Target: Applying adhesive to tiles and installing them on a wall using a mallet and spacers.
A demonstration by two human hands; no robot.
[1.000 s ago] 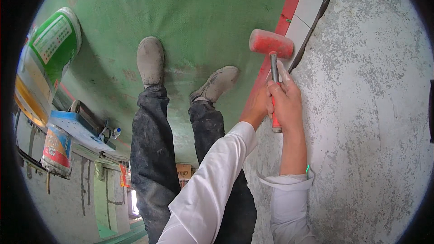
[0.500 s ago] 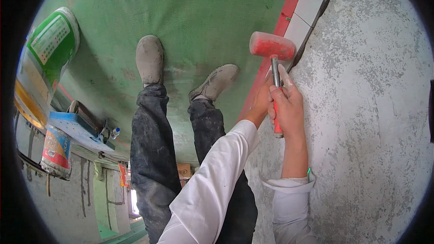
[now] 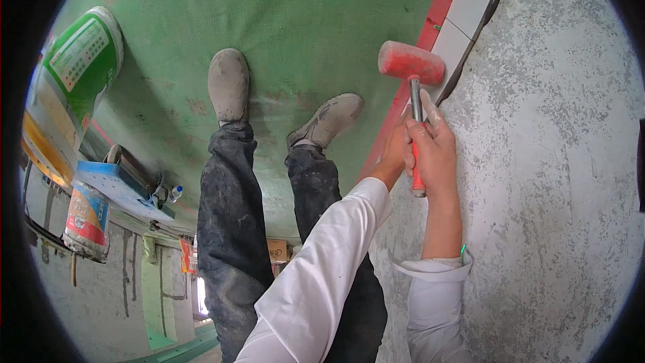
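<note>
My right hand (image 3: 433, 148) is closed round the handle of a rubber mallet, whose red, dusty head (image 3: 410, 62) lies over the white tile strip (image 3: 459, 7) and red band (image 3: 435, 10) along the grey mottled wall or surface (image 3: 544, 175). Beside and partly behind the right hand is my left hand (image 3: 396, 148), close against the handle; its fingers are mostly hidden, so I cannot tell what they hold.
My grey shoes (image 3: 228, 84) stand on green floor covering (image 3: 322, 27). At left are a green-and-white container (image 3: 80, 60), a blue board (image 3: 114, 181) with tools on it and a labelled bucket (image 3: 87, 222). A cardboard box (image 3: 278, 251) is behind my legs.
The whole view has shifted slightly rightward and up in the picture. The mallet and both hands dipped a little half a second ago and are slightly higher again now.
</note>
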